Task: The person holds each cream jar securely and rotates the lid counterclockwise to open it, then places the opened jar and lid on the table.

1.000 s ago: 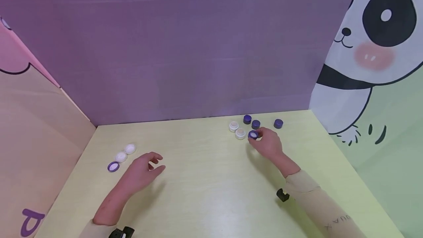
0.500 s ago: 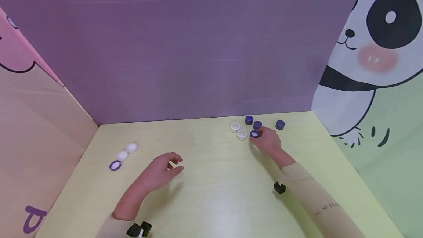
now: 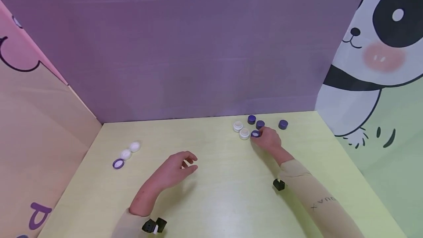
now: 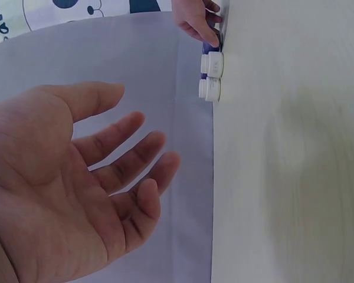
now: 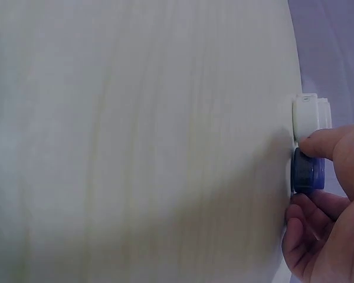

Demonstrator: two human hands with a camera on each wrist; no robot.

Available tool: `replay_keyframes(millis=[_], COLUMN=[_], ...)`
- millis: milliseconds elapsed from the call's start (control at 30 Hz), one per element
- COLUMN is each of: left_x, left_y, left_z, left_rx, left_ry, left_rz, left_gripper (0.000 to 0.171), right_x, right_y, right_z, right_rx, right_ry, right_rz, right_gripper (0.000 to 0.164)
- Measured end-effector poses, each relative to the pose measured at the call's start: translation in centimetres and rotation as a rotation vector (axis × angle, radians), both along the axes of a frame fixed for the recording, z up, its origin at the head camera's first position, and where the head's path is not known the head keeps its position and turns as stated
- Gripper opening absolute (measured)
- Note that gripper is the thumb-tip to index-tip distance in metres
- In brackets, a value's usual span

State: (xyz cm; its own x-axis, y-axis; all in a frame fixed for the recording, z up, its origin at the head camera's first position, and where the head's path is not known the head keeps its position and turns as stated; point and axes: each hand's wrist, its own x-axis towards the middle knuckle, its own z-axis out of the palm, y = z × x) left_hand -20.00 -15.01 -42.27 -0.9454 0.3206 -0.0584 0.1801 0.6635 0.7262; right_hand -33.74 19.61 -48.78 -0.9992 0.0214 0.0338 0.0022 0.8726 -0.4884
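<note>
In the head view my right hand [image 3: 268, 139] pinches a small blue-purple jar [image 3: 255, 134] with a pale inside, its top uncovered. The right wrist view shows that blue jar [image 5: 307, 171] standing on the table between thumb and fingers. Close beside it are two small white jars [image 3: 244, 133], whose narrower necks show in the left wrist view. My left hand [image 3: 175, 170] hovers over the middle of the table with loosely bent fingers and holds nothing. Its palm [image 4: 53, 188] is bare in the left wrist view.
Several purple round jars [image 3: 251, 119] stand behind the right hand, with one purple jar [image 3: 283, 124] farther right. A row of flat round lids lies at the left: two white lids [image 3: 126, 154] and a purple-rimmed lid [image 3: 118, 163]. A purple cloth wall [image 3: 205, 65] borders the table's back.
My left hand has moved rightward across the table. The right hand stays at the blue-purple jar, which has settled slightly lower among its neighbours. The view has shifted a little.
</note>
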Motion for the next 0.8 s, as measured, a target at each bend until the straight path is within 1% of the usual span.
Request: replay_keyframes(millis=[167,300,400,567,733,800], left_x=[0.0,0.1,0.2,0.4,0.5,0.5], left_y=[0.8,1.0,1.2,1.3,1.2,1.2], left_z=[-0.3,-0.8,-1.0,-1.0,-1.2,-1.3], left_rx=[0.004,0.002,0.006,0.006,0.003,0.005], left_ry=[-0.012,-0.029,-0.039,-0.051,-0.070,-0.074], left_rz=[-0.050,-0.067,-0.079,-0.099,-0.110,-0.111], left_gripper=[0.021,0.022,0.023,0.023,0.026,0.026], right_x=[-0.1,-0.3,-0.3,-0.3,-0.2,-0.1], right_y=[0.2,0.0,-0.3,-0.6,-0.3,0.1], right_z=[-0.6,-0.9,-0.8,-0.5,-0.4,-0.3], right_rx=[0.003,-0.007,-0.016,-0.012,0.003,0.016], right_ry=[-0.004,0.004,0.002,-0.015,-0.016,-0.025], right_rz=[-0.020,-0.021,-0.027,-0.045,-0.012,0.008], right_gripper=[0.028,0.028,0.029,0.030,0.030,0.035])
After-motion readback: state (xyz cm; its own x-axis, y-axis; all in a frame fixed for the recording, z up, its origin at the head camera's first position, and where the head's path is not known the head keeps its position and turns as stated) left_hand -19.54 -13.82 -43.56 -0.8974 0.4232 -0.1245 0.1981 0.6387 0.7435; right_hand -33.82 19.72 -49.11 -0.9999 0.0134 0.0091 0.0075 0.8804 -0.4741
